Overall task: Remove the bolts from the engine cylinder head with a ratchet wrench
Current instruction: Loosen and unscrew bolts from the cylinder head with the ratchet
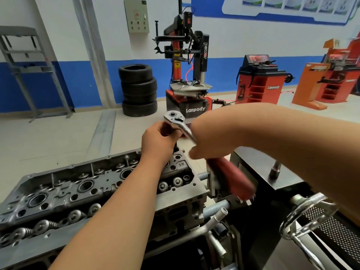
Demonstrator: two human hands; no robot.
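Observation:
A ratchet wrench (176, 120) with a chrome head and a red handle (231, 180) hangs in the air above the far right corner of the grey engine cylinder head (81, 193). My left hand (158, 140) grips it just under the chrome head, fingers curled round what hangs below it. My right hand (200, 141) holds the wrench at its shank and the top of the red handle; it is blurred and its fingers are mostly hidden. Valve springs and spark plug wells show on the cylinder head.
The cylinder head sits on a stand with a chrome hand wheel (307, 217) at the right. A black bench (259, 172) carries a small socket (275, 169). Behind stand stacked tyres (139, 90), a tyre changer (188, 75) and red balancers (261, 80).

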